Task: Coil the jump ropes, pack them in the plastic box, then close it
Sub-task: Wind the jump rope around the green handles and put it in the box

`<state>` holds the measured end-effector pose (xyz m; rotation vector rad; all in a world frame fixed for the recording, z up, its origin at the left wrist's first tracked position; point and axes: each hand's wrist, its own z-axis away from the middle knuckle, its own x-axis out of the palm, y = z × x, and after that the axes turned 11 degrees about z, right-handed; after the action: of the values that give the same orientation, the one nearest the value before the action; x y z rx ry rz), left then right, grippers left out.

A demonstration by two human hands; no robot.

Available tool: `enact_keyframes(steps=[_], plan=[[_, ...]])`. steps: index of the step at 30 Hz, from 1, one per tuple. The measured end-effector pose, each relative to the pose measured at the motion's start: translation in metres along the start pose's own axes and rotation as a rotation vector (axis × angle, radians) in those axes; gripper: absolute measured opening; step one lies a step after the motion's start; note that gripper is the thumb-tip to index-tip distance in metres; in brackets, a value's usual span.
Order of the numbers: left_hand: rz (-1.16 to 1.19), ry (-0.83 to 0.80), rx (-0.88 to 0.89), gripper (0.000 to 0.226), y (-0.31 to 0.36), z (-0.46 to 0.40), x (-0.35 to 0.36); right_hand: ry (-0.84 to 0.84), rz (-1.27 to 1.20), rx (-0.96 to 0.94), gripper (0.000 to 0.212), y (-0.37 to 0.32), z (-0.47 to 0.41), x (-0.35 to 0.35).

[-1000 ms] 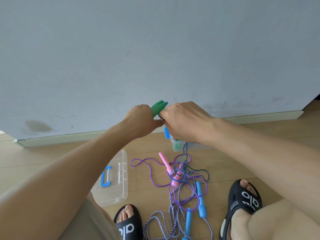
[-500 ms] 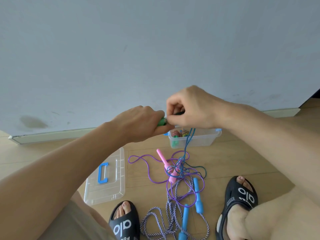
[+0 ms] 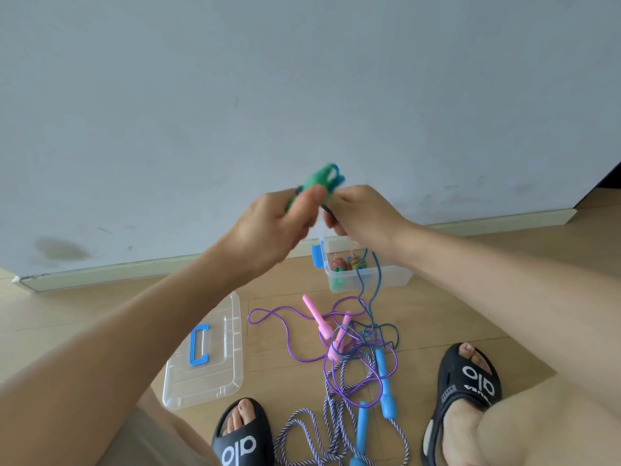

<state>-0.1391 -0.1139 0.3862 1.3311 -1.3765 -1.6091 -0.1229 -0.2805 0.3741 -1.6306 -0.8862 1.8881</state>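
My left hand (image 3: 275, 223) grips the green handles (image 3: 324, 181) of a jump rope, raised in front of the wall. My right hand (image 3: 364, 213) pinches that rope's thin blue cord (image 3: 373, 287), which hangs down to the floor. Below the hands stands the open clear plastic box (image 3: 396, 277) with blue latches, holding coiled ropes. On the floor lie a purple rope with pink handles (image 3: 319, 319) and a striped braided rope with blue handles (image 3: 384, 385), tangled together. The clear lid (image 3: 232, 351) with a blue handle lies on the floor to the left.
A pale wall with a skirting board (image 3: 100, 270) runs right behind the box. My feet in black sandals (image 3: 240, 435) (image 3: 470, 381) flank the ropes on the wooden floor.
Both hands have turned and lifted a little as the cord is wound round the green handles. The handle tips show above the left hand again. The camera view shifted slightly.
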Motion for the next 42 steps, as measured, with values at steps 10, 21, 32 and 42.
enact_keyframes(steps=[10, 21, 32, 42], plan=[[-0.019, 0.063, -0.476, 0.052, -0.021, -0.022, -0.019, 0.05, 0.432, -0.245, 0.041, -0.008, 0.016, 0.005], [-0.438, -0.224, -0.151, 0.046, -0.02, -0.001, -0.016, -0.027, 0.318, -0.253, 0.047, -0.02, 0.007, -0.025], [-0.76, -0.409, 0.021, 0.041, -0.011, 0.008, -0.005, -0.203, 0.38, -0.343, 0.045, -0.028, 0.019, -0.011], [-0.613, -0.345, 0.031, 0.038, -0.002, 0.019, 0.001, -0.319, 0.101, -0.141, 0.037, -0.01, 0.0, -0.012]])
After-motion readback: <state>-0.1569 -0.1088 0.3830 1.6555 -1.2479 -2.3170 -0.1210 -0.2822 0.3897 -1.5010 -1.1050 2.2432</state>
